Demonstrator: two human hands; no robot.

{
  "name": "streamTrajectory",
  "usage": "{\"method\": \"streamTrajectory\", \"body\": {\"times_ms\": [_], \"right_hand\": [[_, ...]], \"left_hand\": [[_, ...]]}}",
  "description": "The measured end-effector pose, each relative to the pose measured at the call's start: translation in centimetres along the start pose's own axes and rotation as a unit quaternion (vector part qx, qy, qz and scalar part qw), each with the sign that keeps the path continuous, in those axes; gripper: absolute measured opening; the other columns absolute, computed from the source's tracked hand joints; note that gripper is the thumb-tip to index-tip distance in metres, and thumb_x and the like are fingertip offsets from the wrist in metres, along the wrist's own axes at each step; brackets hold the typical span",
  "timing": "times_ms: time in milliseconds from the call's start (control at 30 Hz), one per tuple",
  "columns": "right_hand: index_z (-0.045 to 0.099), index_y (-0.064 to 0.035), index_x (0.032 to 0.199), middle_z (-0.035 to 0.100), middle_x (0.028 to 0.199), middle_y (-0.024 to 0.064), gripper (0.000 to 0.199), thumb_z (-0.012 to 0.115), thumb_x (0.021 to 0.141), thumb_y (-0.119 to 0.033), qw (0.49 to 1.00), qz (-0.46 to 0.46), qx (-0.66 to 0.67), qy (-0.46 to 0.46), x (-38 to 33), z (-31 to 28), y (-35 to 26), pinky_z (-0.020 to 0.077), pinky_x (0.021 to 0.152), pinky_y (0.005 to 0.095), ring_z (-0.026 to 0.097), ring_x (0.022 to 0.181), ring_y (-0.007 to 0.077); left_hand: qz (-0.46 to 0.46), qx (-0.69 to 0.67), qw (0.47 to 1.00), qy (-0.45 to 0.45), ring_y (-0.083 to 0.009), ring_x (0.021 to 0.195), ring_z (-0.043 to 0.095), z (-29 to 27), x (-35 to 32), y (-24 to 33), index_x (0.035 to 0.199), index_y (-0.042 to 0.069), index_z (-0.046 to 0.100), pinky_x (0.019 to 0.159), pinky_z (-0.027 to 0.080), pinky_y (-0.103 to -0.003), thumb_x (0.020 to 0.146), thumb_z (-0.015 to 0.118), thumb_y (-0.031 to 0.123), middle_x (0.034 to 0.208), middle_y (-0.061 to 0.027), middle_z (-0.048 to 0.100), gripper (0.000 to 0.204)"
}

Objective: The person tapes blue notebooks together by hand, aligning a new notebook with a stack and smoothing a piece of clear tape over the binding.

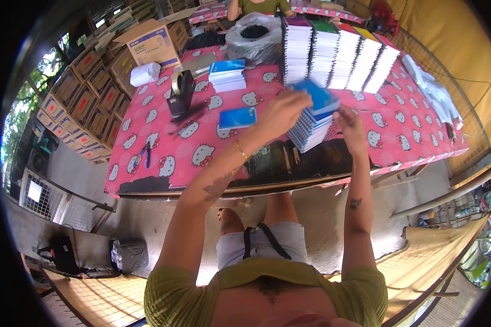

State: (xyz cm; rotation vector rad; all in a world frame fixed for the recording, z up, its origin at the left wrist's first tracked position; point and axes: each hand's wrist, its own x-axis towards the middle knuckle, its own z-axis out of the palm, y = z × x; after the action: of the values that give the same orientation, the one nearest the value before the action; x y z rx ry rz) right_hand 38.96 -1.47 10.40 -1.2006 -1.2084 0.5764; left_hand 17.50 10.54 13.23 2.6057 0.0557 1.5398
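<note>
Left hand [281, 111]: your fingers press down on the blue top cover of the notebook stack [312, 122].
Right hand [348, 119]: braces the stack's right side; grip hidden, cannot tell.
Stack: near the front edge of the pink surface [163, 158], leaning.
Risk: uneven pressure may fan it off the edge.
Risk: tall piles [335, 52] behind could topple if bumped.
</note>
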Motion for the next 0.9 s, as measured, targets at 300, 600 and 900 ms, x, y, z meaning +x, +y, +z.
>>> {"method": "streamTrajectory", "body": {"times_ms": [300, 600, 900], "right_hand": [[0.055, -0.0026, 0.139, 0.061, 0.132, 0.0117, 0.047, 0.059, 0.100, -0.028, 0.995, 0.073, 0.016, -0.069, 1.2, -2.1, -0.6, 0.0400, 0.105, 0.0303, 0.054, 0.122, 0.0181], [0.040, -0.0080, 0.151, 0.034, 0.158, 0.0135, 0.068, 0.059, 0.096, -0.042, 0.961, 0.161, 0.123, -0.190, 8.6, -0.4, 0.5, 0.0259, 0.118, 0.0363, 0.035, 0.143, 0.0256], [0.031, -0.0052, 0.154, 0.037, 0.156, 0.0120, 0.075, 0.059, 0.096, -0.044, 0.942, 0.220, 0.128, -0.220, 8.3, 0.4, 0.4, 0.0315, 0.115, 0.0350, 0.036, 0.142, 0.0241]], "left_hand": [[-0.056, 0.020, 0.997, -0.049, -0.0309, 0.113, 0.063, 1.3, -1.1, 1.3, 0.112, 0.006, 0.066, 0.104, 0.047, -0.047, 0.082, 0.064, -0.001, 0.119, -0.0128, 0.067, 0.031], [-0.533, -0.264, 0.764, 0.252, -0.0428, 0.150, 0.011, 7.6, -0.4, 2.9, 0.150, -0.015, 0.014, 0.122, 0.010, -0.042, 0.093, 0.055, 0.026, 0.157, -0.0349, 0.017, 0.081], [-0.578, -0.176, 0.776, 0.182, -0.0403, 0.151, 0.003, 8.3, 0.4, 3.4, 0.151, -0.013, 0.005, 0.123, 0.006, -0.043, 0.088, 0.062, 0.038, 0.160, -0.0321, 0.007, 0.098]]}}
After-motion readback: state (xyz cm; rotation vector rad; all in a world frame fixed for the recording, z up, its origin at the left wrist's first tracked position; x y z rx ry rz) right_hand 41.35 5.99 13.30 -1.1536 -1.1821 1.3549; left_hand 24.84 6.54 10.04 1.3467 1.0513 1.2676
